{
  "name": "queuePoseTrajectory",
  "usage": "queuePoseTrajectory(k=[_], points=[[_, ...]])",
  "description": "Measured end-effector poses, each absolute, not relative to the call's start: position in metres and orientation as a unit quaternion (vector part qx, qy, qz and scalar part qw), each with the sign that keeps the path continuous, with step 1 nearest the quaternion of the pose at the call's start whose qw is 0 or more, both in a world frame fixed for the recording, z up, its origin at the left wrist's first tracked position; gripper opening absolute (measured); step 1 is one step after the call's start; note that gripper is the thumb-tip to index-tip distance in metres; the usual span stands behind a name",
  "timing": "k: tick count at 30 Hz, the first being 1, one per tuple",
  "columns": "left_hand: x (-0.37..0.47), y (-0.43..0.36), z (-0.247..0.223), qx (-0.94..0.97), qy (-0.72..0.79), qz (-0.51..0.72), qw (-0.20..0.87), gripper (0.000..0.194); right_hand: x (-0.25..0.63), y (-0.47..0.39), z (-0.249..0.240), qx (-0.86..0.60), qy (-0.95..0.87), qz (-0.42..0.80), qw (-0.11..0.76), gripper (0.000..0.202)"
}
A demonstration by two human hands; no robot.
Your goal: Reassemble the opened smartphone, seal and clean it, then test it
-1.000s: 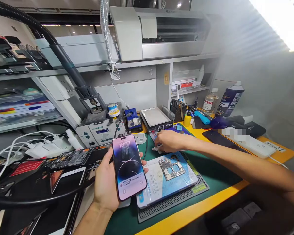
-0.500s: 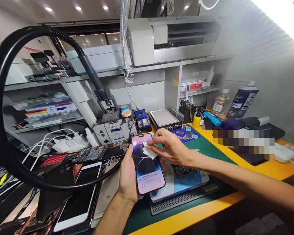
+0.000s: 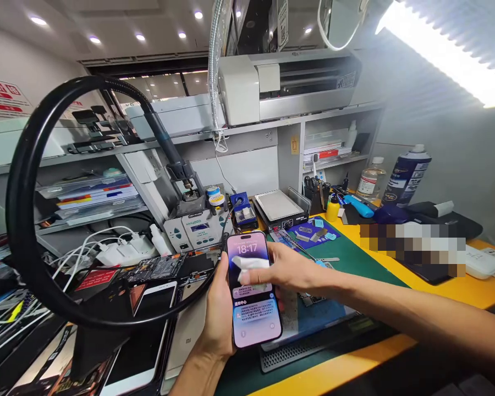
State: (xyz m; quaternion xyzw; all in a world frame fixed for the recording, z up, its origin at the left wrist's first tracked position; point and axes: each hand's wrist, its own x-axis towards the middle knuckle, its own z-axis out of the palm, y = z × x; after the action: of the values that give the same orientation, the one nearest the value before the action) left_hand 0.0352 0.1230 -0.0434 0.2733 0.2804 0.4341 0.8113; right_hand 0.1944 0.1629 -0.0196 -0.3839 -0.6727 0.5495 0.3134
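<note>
A lit smartphone (image 3: 256,324) showing 18:17 and notification text is upright in my left hand (image 3: 218,308), whose thumb lies along its left edge while fingertips show at the right edge. My right hand (image 3: 286,269) reaches over the phone from the right. It pinches a folded white wipe (image 3: 247,264) between thumb and fingers, flat against the upper middle of the screen. Behind the phone, a blue and white pad (image 3: 330,313) lies on the green mat (image 3: 367,258), with a small circuit board partly hidden by my right wrist.
A black hose (image 3: 14,220) loops across the left, over disassembled phones and a white-framed phone (image 3: 142,335). At the back stand a soldering station (image 3: 198,228) and a flat heating plate (image 3: 279,203). A yellow bottle (image 3: 332,209) and a spray can (image 3: 408,176) are at the right.
My right hand and the wipe have moved down the screen, and the wipe now lies flatter. A notification list has appeared on the phone. The camera view has shifted, with the ceiling showing more.
</note>
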Motion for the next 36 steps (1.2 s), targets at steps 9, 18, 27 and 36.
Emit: queuePoseTrajectory(k=[9,18,27,36], points=[[0.027,0.132,-0.048,0.292,0.257,0.444,0.807,0.065,0.185,0.187,-0.004,-0.396,-0.694,0.488,0.351,0.046],[0.022,0.135,-0.045,0.292,0.236,0.424,0.824,0.074,0.208,0.199,0.008,-0.394,-0.727,0.364,0.429,0.031],[0.020,0.136,-0.043,0.256,0.205,0.460,0.825,0.060,0.257,0.193,0.001,-0.478,-0.599,0.453,0.456,0.032],[0.024,0.133,-0.042,0.254,0.190,0.447,0.836,0.063,0.278,0.172,-0.007,-0.457,-0.532,0.574,0.423,0.036]])
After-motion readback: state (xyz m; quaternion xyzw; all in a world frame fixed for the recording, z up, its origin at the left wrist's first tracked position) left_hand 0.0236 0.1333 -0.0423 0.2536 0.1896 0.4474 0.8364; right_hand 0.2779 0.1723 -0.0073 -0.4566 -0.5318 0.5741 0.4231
